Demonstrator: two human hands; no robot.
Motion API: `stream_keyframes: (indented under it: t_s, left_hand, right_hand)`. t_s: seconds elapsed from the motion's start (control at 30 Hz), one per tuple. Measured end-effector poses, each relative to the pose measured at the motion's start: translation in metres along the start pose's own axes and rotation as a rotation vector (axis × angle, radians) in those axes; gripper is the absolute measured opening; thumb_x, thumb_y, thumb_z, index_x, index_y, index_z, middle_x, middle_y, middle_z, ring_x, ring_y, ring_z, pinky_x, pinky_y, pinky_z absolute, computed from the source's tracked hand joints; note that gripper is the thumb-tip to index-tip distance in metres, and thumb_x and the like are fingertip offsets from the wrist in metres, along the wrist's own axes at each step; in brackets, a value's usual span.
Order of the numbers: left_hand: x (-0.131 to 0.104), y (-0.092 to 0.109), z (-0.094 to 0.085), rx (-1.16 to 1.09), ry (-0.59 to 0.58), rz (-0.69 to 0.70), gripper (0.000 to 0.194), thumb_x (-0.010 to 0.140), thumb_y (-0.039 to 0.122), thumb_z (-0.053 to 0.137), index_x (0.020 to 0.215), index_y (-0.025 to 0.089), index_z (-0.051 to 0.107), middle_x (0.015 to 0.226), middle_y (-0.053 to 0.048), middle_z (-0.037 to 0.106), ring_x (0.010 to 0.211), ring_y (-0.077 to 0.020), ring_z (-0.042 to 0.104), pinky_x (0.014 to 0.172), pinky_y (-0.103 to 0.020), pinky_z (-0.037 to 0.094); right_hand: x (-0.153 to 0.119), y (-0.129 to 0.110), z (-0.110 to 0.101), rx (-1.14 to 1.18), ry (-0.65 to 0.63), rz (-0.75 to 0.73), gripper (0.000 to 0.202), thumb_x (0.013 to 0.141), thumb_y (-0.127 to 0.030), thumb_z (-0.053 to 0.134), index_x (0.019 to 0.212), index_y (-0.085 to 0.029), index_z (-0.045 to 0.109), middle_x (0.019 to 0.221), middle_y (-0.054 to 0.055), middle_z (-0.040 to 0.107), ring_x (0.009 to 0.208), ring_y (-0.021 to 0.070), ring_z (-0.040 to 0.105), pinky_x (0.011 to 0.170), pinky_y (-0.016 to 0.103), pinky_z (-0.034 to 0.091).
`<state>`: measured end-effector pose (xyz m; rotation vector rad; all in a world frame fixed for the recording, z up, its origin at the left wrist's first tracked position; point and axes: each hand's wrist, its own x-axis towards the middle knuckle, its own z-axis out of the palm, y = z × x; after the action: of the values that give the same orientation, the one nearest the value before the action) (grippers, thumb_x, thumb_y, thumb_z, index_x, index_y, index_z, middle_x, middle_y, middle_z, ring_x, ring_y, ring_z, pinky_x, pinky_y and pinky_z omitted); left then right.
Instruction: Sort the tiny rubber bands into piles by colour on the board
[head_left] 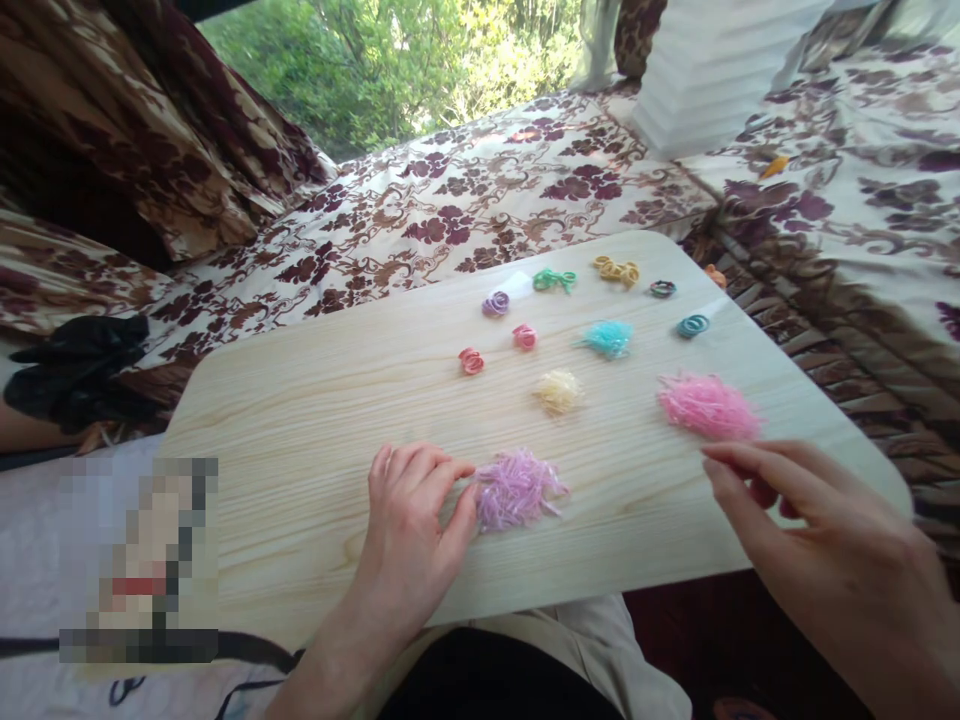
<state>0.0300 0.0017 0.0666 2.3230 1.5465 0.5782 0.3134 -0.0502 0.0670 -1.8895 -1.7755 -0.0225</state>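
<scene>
A loose pile of lilac paper shreds lies near the front of the wooden tabletop. My left hand rests at its left edge, thumb and index finger a little apart and touching the shreds. Over the right front edge of the table is my right hand, thumb and index tips pinched together just below the pink shred pile. Anything between those tips is too small to make out. Behind the lilac pile sit a cream shred pile and a turquoise one.
Small hair-tie bundles lie farther back on the table: red, pink, purple, green, yellow, teal. Floral cloth surrounds the table. A white pleated object stands at back right.
</scene>
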Motion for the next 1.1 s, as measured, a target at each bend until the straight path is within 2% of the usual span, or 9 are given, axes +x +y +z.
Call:
stream_keyframes:
  t_s: [0.13,0.23,0.43,0.53,0.63,0.77,0.83,0.93,1.1]
  left_hand:
    - [-0.004,0.004,-0.004,0.038,-0.034,-0.059,0.01,0.088,0.017,0.058,0.092,0.024,0.064,0.091,-0.001,0.067,0.099,-0.0233,0.056,0.107,-0.056,0.024]
    - [-0.006,0.006,-0.005,0.069,-0.045,-0.088,0.007,0.085,0.018,0.062,0.089,0.024,0.062,0.088,-0.001,0.066,0.098,-0.0234,0.056,0.108,-0.056,0.023]
    - [-0.007,0.01,-0.003,0.056,-0.075,-0.083,0.007,0.085,0.017,0.061,0.082,0.023,0.061,0.085,0.0,0.064,0.095,-0.0222,0.056,0.108,-0.055,0.023]
    - [-0.003,0.015,0.0,0.031,-0.035,-0.047,0.008,0.087,0.019,0.059,0.093,0.024,0.062,0.09,-0.001,0.065,0.097,-0.0221,0.056,0.11,-0.055,0.022]
    - [0.003,0.018,0.005,0.032,-0.028,0.006,0.023,0.086,0.024,0.064,0.109,0.024,0.062,0.097,-0.002,0.067,0.101,-0.0232,0.055,0.111,-0.056,0.022]
    - [0.012,0.014,0.01,0.034,-0.03,0.004,0.006,0.088,0.022,0.063,0.09,0.025,0.068,0.086,0.0,0.066,0.095,-0.0213,0.056,0.111,-0.056,0.022]
    - [0.014,0.011,0.009,0.011,0.002,-0.022,0.011,0.089,0.021,0.061,0.082,0.024,0.068,0.082,0.001,0.066,0.092,-0.02,0.057,0.11,-0.055,0.023]
    - [0.015,0.006,0.006,-0.033,0.026,-0.057,0.013,0.09,0.02,0.06,0.08,0.024,0.069,0.079,0.001,0.066,0.089,-0.0192,0.057,0.108,-0.051,0.027]
    - [0.013,0.003,0.003,-0.094,0.003,-0.092,0.017,0.092,0.021,0.057,0.079,0.024,0.069,0.08,0.001,0.067,0.088,-0.0186,0.058,0.104,-0.047,0.032]
  right_hand:
    - [-0.01,-0.025,0.024,0.202,-0.16,-0.156,0.018,0.097,-0.033,0.048,0.102,-0.023,0.062,0.097,0.002,0.067,0.075,0.0141,0.066,0.065,0.026,0.049]
    - [-0.012,-0.043,0.038,0.24,-0.239,-0.21,0.019,0.098,-0.032,0.046,0.102,-0.023,0.062,0.094,0.003,0.067,0.078,0.0152,0.067,0.067,0.027,0.049]
    - [-0.004,-0.064,0.049,0.12,-0.211,-0.236,0.023,0.099,-0.031,0.043,0.097,-0.022,0.063,0.082,0.002,0.065,0.069,0.016,0.063,0.062,0.028,0.045]
    - [-0.001,-0.071,0.05,0.183,-0.208,-0.283,0.026,0.099,-0.026,0.041,0.088,-0.022,0.064,0.078,0.002,0.064,0.066,0.0135,0.061,0.062,0.026,0.044]
    - [-0.001,-0.071,0.048,0.208,-0.221,-0.299,0.027,0.098,-0.023,0.042,0.085,-0.021,0.064,0.078,0.002,0.064,0.067,0.0132,0.061,0.064,0.026,0.045]
    - [-0.003,-0.057,0.043,0.155,-0.211,-0.28,0.022,0.097,-0.026,0.045,0.089,-0.02,0.065,0.083,0.003,0.065,0.071,0.0145,0.063,0.066,0.028,0.046]
    - [-0.005,-0.048,0.041,0.133,-0.197,-0.263,0.021,0.097,-0.028,0.046,0.091,-0.02,0.064,0.085,0.003,0.066,0.071,0.0148,0.064,0.066,0.028,0.046]
    - [-0.008,-0.041,0.041,0.128,-0.195,-0.233,0.019,0.096,-0.03,0.048,0.094,-0.021,0.064,0.089,0.002,0.067,0.073,0.0153,0.065,0.066,0.029,0.047]
    - [-0.009,-0.05,0.04,0.249,-0.225,-0.231,0.017,0.096,-0.028,0.049,0.094,-0.021,0.064,0.089,0.003,0.067,0.074,0.0151,0.065,0.067,0.028,0.049]
